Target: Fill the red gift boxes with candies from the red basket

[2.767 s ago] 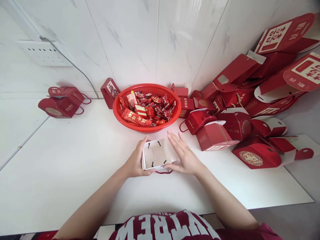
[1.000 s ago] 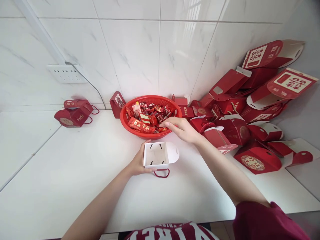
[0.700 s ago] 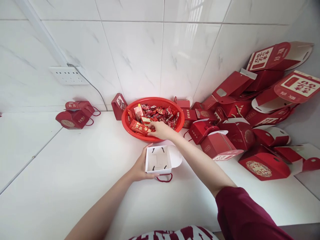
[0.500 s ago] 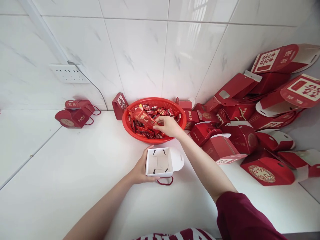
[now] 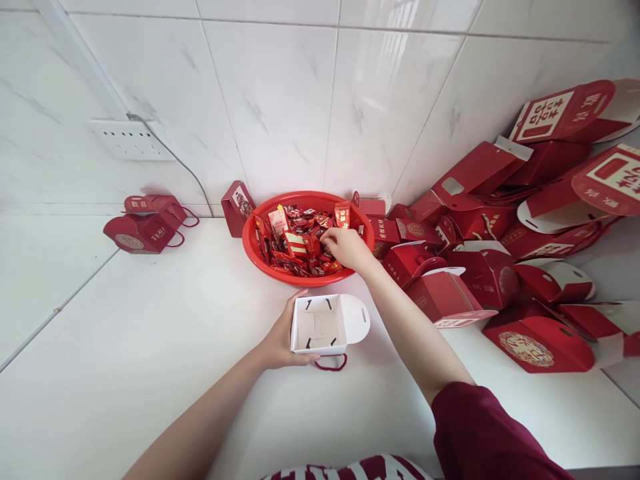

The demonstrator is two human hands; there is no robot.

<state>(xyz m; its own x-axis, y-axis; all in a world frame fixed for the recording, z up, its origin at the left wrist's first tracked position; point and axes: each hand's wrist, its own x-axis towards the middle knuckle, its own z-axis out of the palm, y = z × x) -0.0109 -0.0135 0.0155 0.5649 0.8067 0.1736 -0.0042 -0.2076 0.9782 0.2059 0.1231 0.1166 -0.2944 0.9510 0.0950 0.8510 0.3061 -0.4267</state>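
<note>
My left hand [image 5: 283,337] is closed around the left side of a small gift box [image 5: 320,350], tilted so that its open top faces me. Its white inside holds only dark cord ends at the corners; a rounded flap [image 5: 356,320] sticks out to the right, and a dark red cord handle [image 5: 333,365] hangs below. My right hand [image 5: 346,248] reaches into a red plastic basket [image 5: 273,275], its fingers pinched together among red-wrapped candies [image 5: 305,248]. What lies between those fingertips is too hidden to name.
Many red gift boxes [image 5: 483,273] are piled on the right against the wall. Two more boxes [image 5: 145,230] sit far left, and one box [image 5: 237,208] stands beside the basket. A power socket [image 5: 131,140] with a cable is on the tiled wall.
The large red packet my right hand was lifting at the basket is no longer raised in its fingers. That hand has shifted slightly right, fingers down among the candies. My left hand keeps the box still.
</note>
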